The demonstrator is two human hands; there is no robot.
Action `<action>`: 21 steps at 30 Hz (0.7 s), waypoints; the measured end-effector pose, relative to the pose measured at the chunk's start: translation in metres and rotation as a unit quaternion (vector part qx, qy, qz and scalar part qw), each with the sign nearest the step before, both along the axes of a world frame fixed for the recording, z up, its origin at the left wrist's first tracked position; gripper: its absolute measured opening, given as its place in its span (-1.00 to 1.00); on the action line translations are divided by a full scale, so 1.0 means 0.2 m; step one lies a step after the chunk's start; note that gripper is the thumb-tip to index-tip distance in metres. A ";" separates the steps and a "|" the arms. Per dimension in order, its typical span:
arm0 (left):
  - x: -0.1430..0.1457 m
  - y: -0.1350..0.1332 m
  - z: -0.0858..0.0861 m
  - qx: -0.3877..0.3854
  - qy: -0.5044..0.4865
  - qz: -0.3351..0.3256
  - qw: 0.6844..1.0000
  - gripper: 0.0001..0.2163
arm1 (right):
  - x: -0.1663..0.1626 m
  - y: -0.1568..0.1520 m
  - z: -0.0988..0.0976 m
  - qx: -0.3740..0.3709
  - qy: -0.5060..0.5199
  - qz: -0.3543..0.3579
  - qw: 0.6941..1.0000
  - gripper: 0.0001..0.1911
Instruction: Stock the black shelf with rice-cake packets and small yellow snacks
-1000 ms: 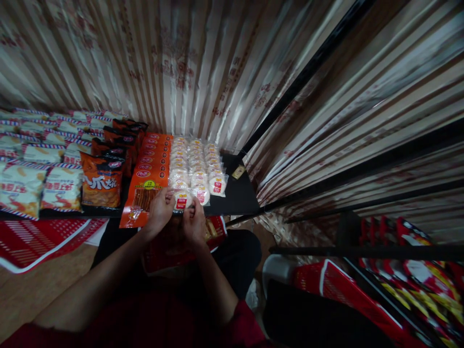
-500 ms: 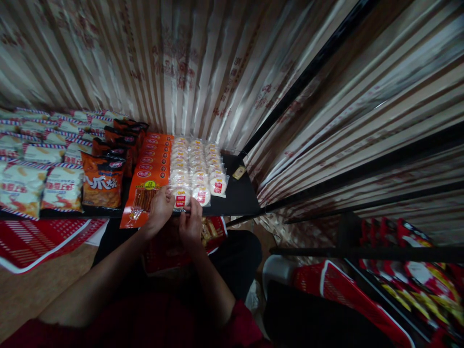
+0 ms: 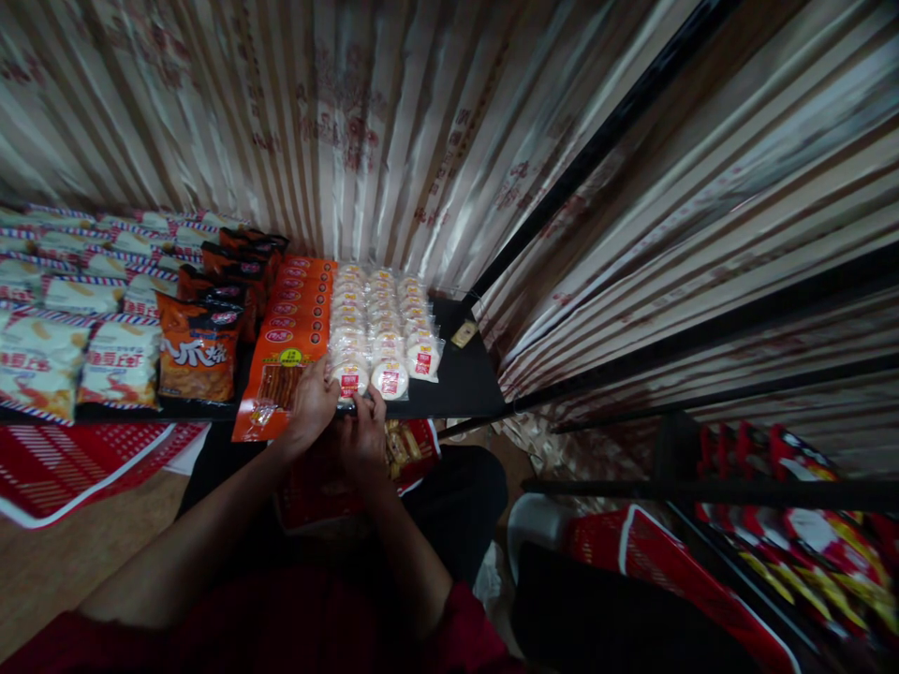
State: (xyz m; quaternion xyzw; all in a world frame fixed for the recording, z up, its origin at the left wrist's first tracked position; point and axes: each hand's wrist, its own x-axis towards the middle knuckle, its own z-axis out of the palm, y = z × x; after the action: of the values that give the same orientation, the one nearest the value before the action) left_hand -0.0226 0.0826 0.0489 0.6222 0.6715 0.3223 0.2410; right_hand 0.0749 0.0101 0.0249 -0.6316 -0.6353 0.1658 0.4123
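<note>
A round white rice cracker packet (image 3: 349, 379) with a red label lies at the front of the left row. My left hand (image 3: 313, 404) pinches its left edge, and my right hand (image 3: 362, 436) has its fingers closed on the lower right edge. Just right of it are the front rice cracker packet of the middle row (image 3: 390, 379) and that of the right row (image 3: 422, 359), with more packets overlapping behind. Orange snack packs (image 3: 271, 374) lie overlapped in a row, partly behind my left forearm and hand.
The black shelf (image 3: 464, 384) also carries orange-and-black snack bags (image 3: 197, 351) and several white snack bags (image 3: 121, 365). A small yellowish packet (image 3: 464, 333) lies at its right end. Below is a red basket (image 3: 421, 456) with golden packets. Curtains and dark bars (image 3: 596, 150) enclose the right side.
My right hand's fingers have shifted slightly left and down along the front packet's edge, showing more of the middle packet. My left hand has barely moved.
</note>
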 end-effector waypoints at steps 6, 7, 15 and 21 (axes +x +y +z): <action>0.00 -0.04 0.00 0.020 -0.020 0.003 1.000 -0.54 | 0.00 0.00 -0.02 -0.008 -0.001 -0.013 1.000 -0.58; 0.00 -0.05 0.00 0.033 -0.022 0.004 0.999 -0.54 | 0.00 0.00 -0.03 -0.007 -0.001 -0.015 1.000 -0.58; 0.02 -0.18 -0.03 0.097 0.057 -0.076 0.991 -0.66 | 0.00 -0.01 -0.04 -0.022 0.025 -0.022 0.999 -0.62; -0.01 -0.18 0.02 0.100 0.066 -0.106 0.987 -0.68 | 0.09 -0.05 -0.05 -0.002 0.034 -0.034 0.999 -0.68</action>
State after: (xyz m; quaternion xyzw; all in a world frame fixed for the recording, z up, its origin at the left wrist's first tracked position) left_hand -0.0237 0.0465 0.0520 0.7308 0.5808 0.3182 0.1655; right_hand 0.0923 0.0002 0.0146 -0.6474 -0.5990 0.1742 0.4379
